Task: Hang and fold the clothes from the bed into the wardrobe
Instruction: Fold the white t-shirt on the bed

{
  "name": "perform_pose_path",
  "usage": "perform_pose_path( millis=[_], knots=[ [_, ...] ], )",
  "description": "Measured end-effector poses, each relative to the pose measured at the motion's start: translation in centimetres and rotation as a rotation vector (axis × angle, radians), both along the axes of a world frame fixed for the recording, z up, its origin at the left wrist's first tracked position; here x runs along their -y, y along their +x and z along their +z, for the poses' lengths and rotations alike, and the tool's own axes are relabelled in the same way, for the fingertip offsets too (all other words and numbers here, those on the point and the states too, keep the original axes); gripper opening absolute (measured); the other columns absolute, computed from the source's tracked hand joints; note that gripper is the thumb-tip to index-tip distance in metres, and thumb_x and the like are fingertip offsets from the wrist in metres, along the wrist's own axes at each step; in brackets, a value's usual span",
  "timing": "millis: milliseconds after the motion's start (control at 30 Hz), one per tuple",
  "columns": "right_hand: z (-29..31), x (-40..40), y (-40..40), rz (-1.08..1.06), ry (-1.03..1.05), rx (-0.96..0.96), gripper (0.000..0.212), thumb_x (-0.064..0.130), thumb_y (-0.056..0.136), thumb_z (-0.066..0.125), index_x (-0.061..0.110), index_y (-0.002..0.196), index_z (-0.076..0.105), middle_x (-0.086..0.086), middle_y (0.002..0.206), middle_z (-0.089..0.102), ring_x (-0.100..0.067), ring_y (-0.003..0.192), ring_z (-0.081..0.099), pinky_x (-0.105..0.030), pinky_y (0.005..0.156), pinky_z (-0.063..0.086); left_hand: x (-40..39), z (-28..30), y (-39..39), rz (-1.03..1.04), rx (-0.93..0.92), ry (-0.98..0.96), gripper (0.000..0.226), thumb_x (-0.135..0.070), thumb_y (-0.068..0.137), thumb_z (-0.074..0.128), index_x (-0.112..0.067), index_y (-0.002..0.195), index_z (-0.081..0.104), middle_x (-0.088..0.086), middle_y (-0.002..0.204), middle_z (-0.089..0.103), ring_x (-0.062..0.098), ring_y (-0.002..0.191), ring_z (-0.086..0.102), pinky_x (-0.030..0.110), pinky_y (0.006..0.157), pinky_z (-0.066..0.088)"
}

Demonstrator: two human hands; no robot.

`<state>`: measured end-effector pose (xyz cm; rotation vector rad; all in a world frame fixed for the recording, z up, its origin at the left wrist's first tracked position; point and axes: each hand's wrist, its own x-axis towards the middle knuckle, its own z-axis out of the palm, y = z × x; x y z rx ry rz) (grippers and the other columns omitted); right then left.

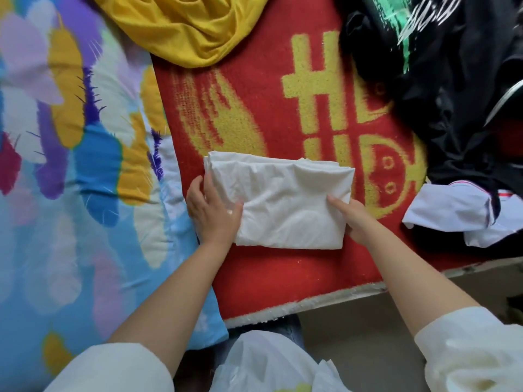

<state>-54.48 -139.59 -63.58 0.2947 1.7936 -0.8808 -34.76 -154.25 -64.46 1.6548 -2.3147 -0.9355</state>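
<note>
On the red blanket (254,278), left hand (210,210) and right hand (352,219) grip the folded white garment (283,199) between them.

Two hands, left (210,213) and right (355,219), hold the ends of a folded white cloth garment (283,202) on a red-and-yellow woven blanket (254,114), beside crumpled yellow (181,24) and black clothing (452,89).

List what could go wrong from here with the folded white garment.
1. The left hand and right hand hold only the folded white garment at its side edges; lifted, its loose layers may sag open.
2. The white and navy garment lies near the bed's edge and could slide off.
</note>
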Motion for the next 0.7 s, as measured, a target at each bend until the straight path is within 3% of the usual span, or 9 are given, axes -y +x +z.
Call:
perform_pose_path(
  millis=[100, 200, 233, 300, 400, 467, 533, 600, 700],
  knots=[
    [-0.1, -1.1, 0.3, 0.043, 0.036, 0.063, 0.028, 0.023, 0.091, 0.055, 0.013, 0.118, 0.054, 0.002, 0.099, 0.063, -0.019, 0.092, 0.058, -0.032, 0.077, 0.046, -2.3, -1.3, -1.3, -0.654, -0.149, -0.322, 0.040, -0.013, 0.076, 0.043, -0.006, 0.115, 0.046, 0.017, 0.122, 0.054, 0.030, 0.116, 0.040, 0.045, 0.096, 0.029],
    [-0.2, -1.9, 0.2, 0.118, 0.014, 0.106, 0.032, 0.017, 0.091, 0.055, 0.010, 0.122, 0.052, -0.001, 0.105, 0.064, -0.023, 0.101, 0.059, -0.039, 0.088, 0.046, -2.2, -2.2, -3.7, -0.770, 0.179, -0.239, 0.051, -0.027, 0.078, 0.036, -0.007, 0.119, 0.059, 0.011, 0.124, 0.060, 0.027, 0.123, 0.044, 0.041, 0.100, 0.024],
    [-0.1, -1.9, 0.0, 0.135, -0.016, 0.119, 0.032, 0.015, 0.089, 0.057, 0.010, 0.121, 0.052, -0.001, 0.106, 0.064, -0.023, 0.099, 0.061, -0.038, 0.085, 0.048, -1.9, -2.4, -4.3, -0.754, 0.291, -0.244, 0.056, -0.032, 0.080, 0.033, -0.007, 0.124, 0.057, 0.008, 0.133, 0.054, 0.025, 0.126, 0.045, 0.039, 0.103, 0.020],
    [0.5, -1.6, -0.2, 0.168, -0.092, 0.141, 0.039, 0.011, 0.079, 0.067, 0.016, 0.115, 0.053, 0.000, 0.103, 0.065, -0.019, 0.090, 0.063, -0.034, 0.073, 0.051, -1.6, -3.3, -4.5, -0.738, 0.419, -0.245, 0.061, -0.038, 0.087, 0.022, -0.009, 0.140, 0.026, 0.005, 0.150, 0.022, 0.023, 0.139, 0.027, 0.036, 0.110, -0.003],
    [1.4, -1.1, 0.2, 0.186, -0.167, 0.122, 0.047, 0.016, 0.062, 0.062, 0.018, 0.108, 0.053, 0.002, 0.098, 0.066, -0.015, 0.086, 0.064, -0.029, 0.068, 0.051, -1.9, -4.2, -4.4, -0.712, 0.470, -0.285, 0.065, -0.045, 0.078, -0.005, -0.017, 0.137, -0.006, 0.001, 0.144, -0.017, 0.017, 0.135, -0.017, 0.030, 0.099, -0.033],
    [2.0, -0.8, 0.7, 0.192, -0.201, 0.075, 0.048, 0.017, 0.060, 0.059, 0.017, 0.108, 0.052, 0.001, 0.097, 0.064, -0.016, 0.086, 0.061, -0.026, 0.066, 0.049, -2.0, -4.6, -4.6, -0.761, 0.481, -0.218, 0.062, -0.046, 0.081, -0.008, -0.016, 0.135, -0.019, -0.002, 0.137, -0.031, 0.018, 0.129, -0.031, 0.031, 0.097, -0.035],
    [3.0, -0.3, 1.5, 0.191, -0.229, 0.021, 0.048, 0.017, 0.059, 0.058, 0.020, 0.106, 0.051, 0.001, 0.096, 0.061, -0.016, 0.084, 0.058, -0.021, 0.059, 0.046, -1.3, -3.7, -4.4, -0.736, 0.309, -0.200, 0.063, -0.035, 0.093, 0.026, -0.009, 0.146, 0.006, 0.005, 0.152, -0.002, 0.026, 0.142, 0.004, 0.037, 0.113, -0.005],
    [4.2, 0.2, 2.6, 0.172, -0.312, 0.012, 0.057, 0.020, 0.056, 0.062, 0.021, 0.111, 0.048, 0.002, 0.097, 0.059, -0.012, 0.081, 0.058, -0.015, 0.054, 0.045, -0.4, -1.9, -3.2, -0.564, 0.050, -0.164, 0.047, -0.017, 0.082, 0.046, -0.004, 0.127, 0.046, 0.024, 0.130, 0.051, 0.035, 0.124, 0.045, 0.040, 0.104, 0.027],
    [4.9, 2.0, 5.7, 0.136, -0.464, 0.092, 0.047, 0.024, 0.065, 0.060, 0.028, 0.110, 0.048, 0.011, 0.098, 0.060, 0.000, 0.085, 0.061, -0.014, 0.066, 0.048, 1.0, 1.0, 1.7, -0.167, -0.094, -0.009, 0.039, -0.011, 0.081, 0.039, 0.010, 0.109, 0.056, 0.032, 0.107, 0.060, 0.028, 0.108, 0.043, 0.031, 0.094, 0.030]
  ],
)
